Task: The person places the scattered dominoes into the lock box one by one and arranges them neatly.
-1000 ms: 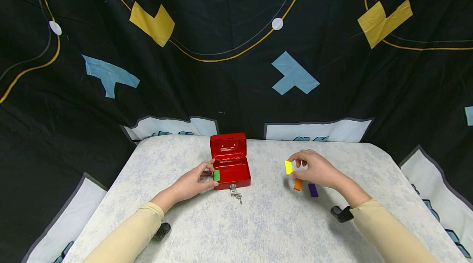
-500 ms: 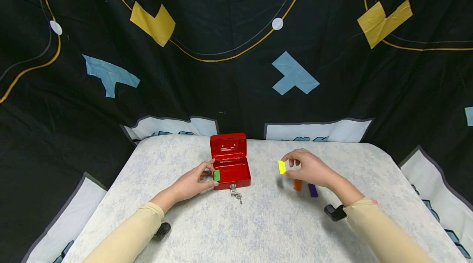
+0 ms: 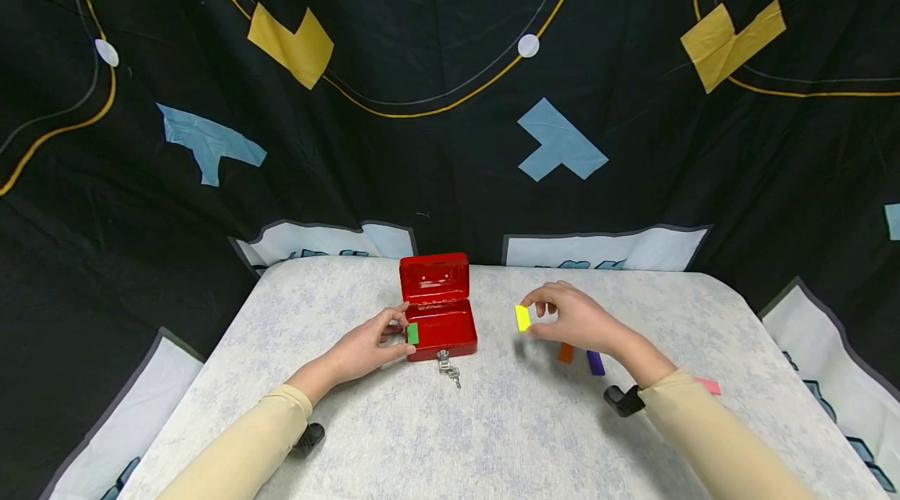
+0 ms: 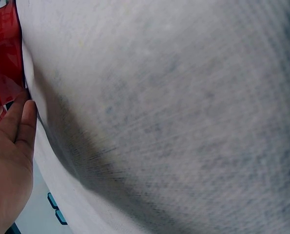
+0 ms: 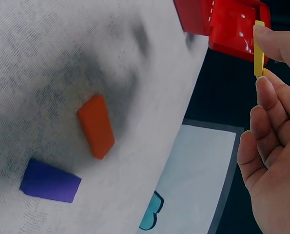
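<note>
A red cash box [image 3: 453, 328] stands on the table with its lid up. My left hand [image 3: 366, 344] holds the box's left end, thumb at the front corner and index finger at the back corner. In the left wrist view, fingers touch the red box [image 4: 6, 53] along its side. A green block [image 3: 412, 333] shows at the left inside the box. My right hand [image 3: 573, 316] pinches a yellow block [image 3: 523, 318] between thumb and index finger, raised above the table to the right of the box. Its other fingers curl loosely in the right wrist view.
An orange block [image 3: 566, 352] and a purple block [image 3: 595, 363] lie on the table under the right hand. A pink block [image 3: 708, 386] peeks out behind the right sleeve. Keys [image 3: 453, 376] hang from the lock at the box's front. A black curtain closes off the back.
My right hand has moved left with the yellow block, closer to the box. The pink block has come into view from behind the sleeve. My left hand has stayed put.
</note>
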